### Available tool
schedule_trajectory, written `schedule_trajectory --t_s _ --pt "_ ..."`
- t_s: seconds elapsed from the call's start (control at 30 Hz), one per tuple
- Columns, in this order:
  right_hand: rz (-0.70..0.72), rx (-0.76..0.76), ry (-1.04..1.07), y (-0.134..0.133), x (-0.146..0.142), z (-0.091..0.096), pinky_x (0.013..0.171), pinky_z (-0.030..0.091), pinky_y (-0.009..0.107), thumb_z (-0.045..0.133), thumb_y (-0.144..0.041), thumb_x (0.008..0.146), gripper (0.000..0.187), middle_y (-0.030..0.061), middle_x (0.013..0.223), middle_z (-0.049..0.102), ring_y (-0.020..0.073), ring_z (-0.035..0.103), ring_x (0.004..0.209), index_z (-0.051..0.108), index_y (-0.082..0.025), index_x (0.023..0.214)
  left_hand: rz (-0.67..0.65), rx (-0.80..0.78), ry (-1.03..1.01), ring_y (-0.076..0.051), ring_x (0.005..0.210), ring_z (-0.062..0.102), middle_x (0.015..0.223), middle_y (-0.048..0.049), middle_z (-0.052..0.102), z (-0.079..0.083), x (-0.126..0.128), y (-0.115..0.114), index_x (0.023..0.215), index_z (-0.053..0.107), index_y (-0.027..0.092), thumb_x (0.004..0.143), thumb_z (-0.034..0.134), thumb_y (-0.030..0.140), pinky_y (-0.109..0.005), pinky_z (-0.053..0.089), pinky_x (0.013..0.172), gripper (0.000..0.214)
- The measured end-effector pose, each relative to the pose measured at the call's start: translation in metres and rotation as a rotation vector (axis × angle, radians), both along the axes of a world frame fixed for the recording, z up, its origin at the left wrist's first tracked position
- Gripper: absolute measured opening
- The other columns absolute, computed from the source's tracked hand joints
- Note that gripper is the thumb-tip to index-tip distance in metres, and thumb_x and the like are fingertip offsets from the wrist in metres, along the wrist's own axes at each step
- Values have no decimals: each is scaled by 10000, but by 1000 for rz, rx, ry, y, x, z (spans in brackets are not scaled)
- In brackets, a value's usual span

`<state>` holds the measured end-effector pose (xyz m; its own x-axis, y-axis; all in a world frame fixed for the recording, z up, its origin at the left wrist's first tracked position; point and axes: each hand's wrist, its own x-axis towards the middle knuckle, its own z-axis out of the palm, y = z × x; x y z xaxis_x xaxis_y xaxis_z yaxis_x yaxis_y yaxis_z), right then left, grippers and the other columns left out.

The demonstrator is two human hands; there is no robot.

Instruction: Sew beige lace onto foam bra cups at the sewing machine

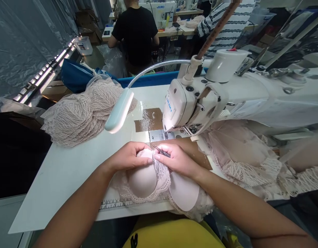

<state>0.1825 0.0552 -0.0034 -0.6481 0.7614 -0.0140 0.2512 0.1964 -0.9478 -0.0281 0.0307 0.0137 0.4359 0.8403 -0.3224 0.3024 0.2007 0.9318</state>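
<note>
A pale pink lace bra (143, 181) with smooth moulded cups lies at the front edge of the sewing table, partly draped over it. My left hand (131, 155) is closed on the upper edge of the left cup, thumb on top. Close beside it, my right hand (176, 159) pinches the lace between the cups. Small metal thread snips (161, 151) are also held in my right hand, their points toward the left. The white sewing machine's head (179, 103) stands just beyond both hands, its needle area partly hidden.
A stack of lace pieces (81, 110) sits at the left rear. A lamp (119, 112) on a bendy neck hangs over the table (63, 182). More lace garments (241, 155) lie at the right, under the machine arm. A person in black (135, 34) sits ahead.
</note>
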Motion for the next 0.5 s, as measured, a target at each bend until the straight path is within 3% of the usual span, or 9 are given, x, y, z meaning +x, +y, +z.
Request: schedule_trajectory --t_s 0.1,0.23,0.4,0.5 --pt "-8 5 57 2 4 -4 765 460 292 570 -303 880 144 28 880 630 172 574 841 623 -176 923 53 -33 -33 -166 773 592 860 -37 667 -3 6 0 910 695 150 780 693 390 -228 461 653 273" --pt "-22 -69 122 6 11 -8 791 497 322 470 -406 942 349 47 897 660 179 617 853 581 -177 1180 166 -49 -53 -140 683 573 762 -24 652 -6 9 -1 823 699 135 772 703 396 -214 452 598 266" --pt "28 -21 122 9 15 -5 930 474 357 587 -342 881 298 68 1085 667 210 602 1050 654 -201 1134 217 -98 -84 -127 641 555 713 -28 640 -7 10 -2 793 710 118 751 724 400 -211 437 570 285" --pt "44 -60 100 7 13 -1 826 506 332 609 -313 856 272 55 993 671 189 620 919 652 -185 1092 226 -106 -132 -124 646 549 712 -37 647 -8 12 -2 772 719 107 729 744 380 -208 427 579 277"
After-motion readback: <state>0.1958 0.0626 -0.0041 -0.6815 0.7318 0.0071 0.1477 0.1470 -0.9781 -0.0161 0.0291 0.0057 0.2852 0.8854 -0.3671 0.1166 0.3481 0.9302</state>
